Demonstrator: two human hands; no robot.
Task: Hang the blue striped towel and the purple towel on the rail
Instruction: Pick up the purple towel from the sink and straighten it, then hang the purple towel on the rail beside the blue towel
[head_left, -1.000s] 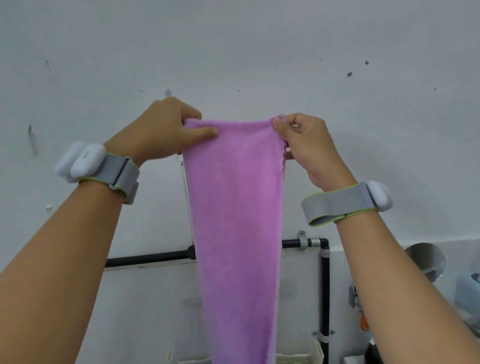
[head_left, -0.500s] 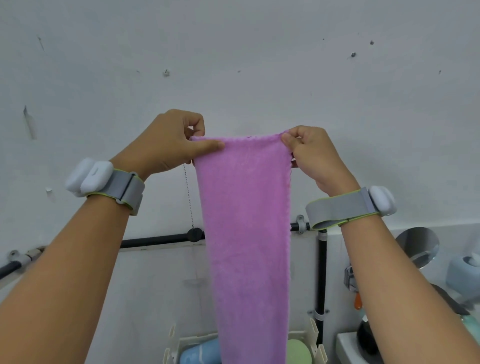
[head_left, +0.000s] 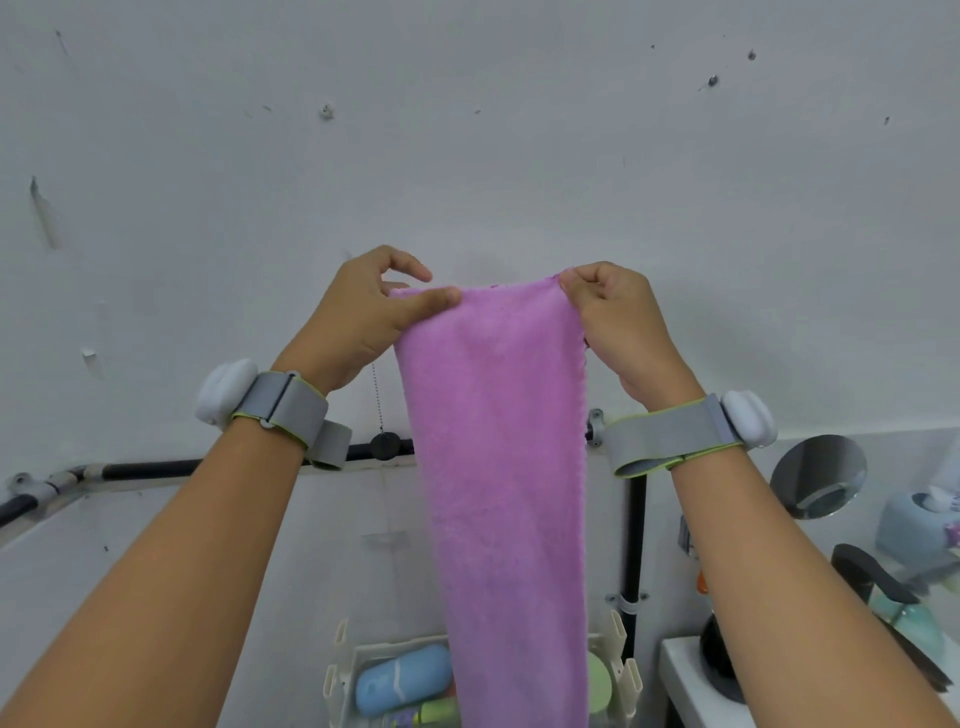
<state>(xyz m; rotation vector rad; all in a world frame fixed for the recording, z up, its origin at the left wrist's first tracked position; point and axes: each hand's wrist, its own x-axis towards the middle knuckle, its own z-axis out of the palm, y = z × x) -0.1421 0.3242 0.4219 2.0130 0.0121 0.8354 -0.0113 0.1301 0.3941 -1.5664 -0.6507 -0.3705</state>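
A purple towel (head_left: 504, 467) hangs long and narrow in front of the white wall. My left hand (head_left: 363, 317) pinches its top left corner and my right hand (head_left: 618, 317) pinches its top right corner, holding the top edge stretched flat. A black horizontal rail (head_left: 156, 469) runs along the wall below my hands, and the towel covers its middle part. The towel's top edge is well above the rail. The blue striped towel is not in view.
A black vertical pipe (head_left: 635, 540) drops from the rail's right end. A cream rack (head_left: 618, 670) below holds a blue case (head_left: 402, 680) and green items. A round mirror (head_left: 818, 475) and toiletries (head_left: 914, 525) stand at right. A bead chain (head_left: 378, 400) hangs by the left wrist.
Both hands with the purple towel have come lower in view, nearer the rail. The view tilted down, showing the rack and the rail's left bracket.
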